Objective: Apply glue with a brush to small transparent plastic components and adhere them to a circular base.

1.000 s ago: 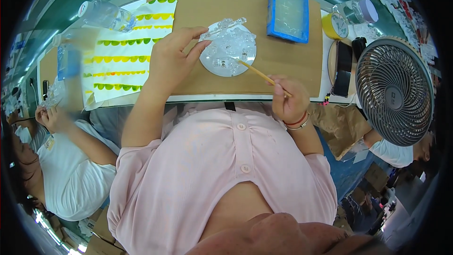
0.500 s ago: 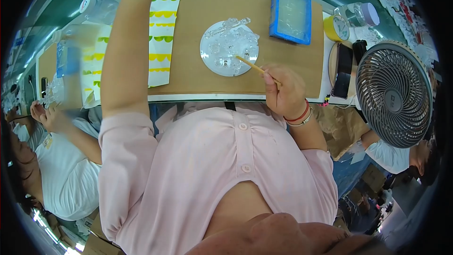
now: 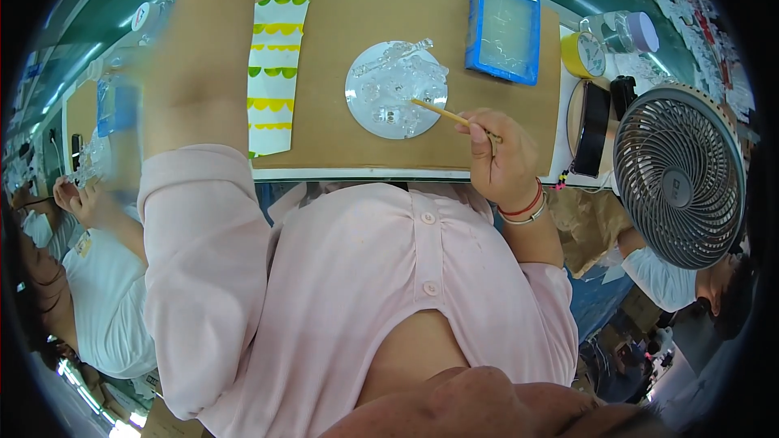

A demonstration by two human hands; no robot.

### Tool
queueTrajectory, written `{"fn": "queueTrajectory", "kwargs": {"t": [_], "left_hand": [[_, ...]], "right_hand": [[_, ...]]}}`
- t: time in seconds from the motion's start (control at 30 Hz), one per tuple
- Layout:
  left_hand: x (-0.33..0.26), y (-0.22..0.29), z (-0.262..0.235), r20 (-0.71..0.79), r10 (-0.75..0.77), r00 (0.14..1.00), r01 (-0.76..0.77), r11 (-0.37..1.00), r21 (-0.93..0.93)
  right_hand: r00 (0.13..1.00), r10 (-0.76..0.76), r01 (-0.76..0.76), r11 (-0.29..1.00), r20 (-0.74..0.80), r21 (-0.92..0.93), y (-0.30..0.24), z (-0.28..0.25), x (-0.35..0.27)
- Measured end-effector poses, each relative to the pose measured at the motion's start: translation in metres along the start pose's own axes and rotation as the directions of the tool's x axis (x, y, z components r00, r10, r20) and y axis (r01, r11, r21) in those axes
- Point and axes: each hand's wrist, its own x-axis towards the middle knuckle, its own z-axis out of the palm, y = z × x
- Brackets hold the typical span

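My right hand [image 3: 507, 154] is closed round a thin wooden stick [image 3: 440, 110], thumb pressed against the fingers. The stick's tip is over a round white plate [image 3: 357, 110] on the brown board. On that plate lies a pile of small clear, shiny pieces [image 3: 403, 81], too jumbled to tell apart. My left arm [image 3: 207, 57] reaches up and away past the top edge, so the left hand is out of sight. Beside this arm lies a white sheet with yellow and green scalloped bands [image 3: 276, 85], partly covered by it.
A blue-rimmed box [image 3: 505, 28] stands at the board's far right. Beyond are a yellow roll [image 3: 583, 54], a clear bottle with a lilac cap [image 3: 641, 31], a black phone [image 3: 592, 128] and a grey fan [image 3: 677, 178]. A co-worker in white [image 3: 109, 300] sits at left.
My left forearm has swung further left, baring more of the table beside the banded sheet. The right hand keeps the stick over the plate. A white round rim now shows at the top edge.
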Motion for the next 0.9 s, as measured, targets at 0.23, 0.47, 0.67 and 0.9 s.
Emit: {"fn": "queueTrajectory", "kwargs": {"t": [0.23,0.47,0.67,0.9], "left_hand": [[0.023,0.048,-0.072,0.317,0.093,0.944,-0.052,0.990,-0.135],[0.000,0.106,-0.176,0.297,0.215,0.930,-0.207,0.977,-0.056],[-0.050,0.123,-0.196,0.350,0.197,0.916,-0.246,0.964,0.101],[-0.103,0.150,-0.190,-0.095,0.068,0.993,-0.117,0.650,-0.751]], "right_hand": [[0.995,-0.091,0.090,0.996,-0.042,-0.026,0.013,0.008,-0.001],[0.994,-0.013,0.029,0.988,-0.107,0.150,0.033,0.018,-0.018],[0.981,0.159,-0.114,0.932,-0.108,0.343,0.032,0.020,-0.020],[0.994,0.016,-0.015,1.000,-0.108,0.010,0.012,0.027,0.002]]}}
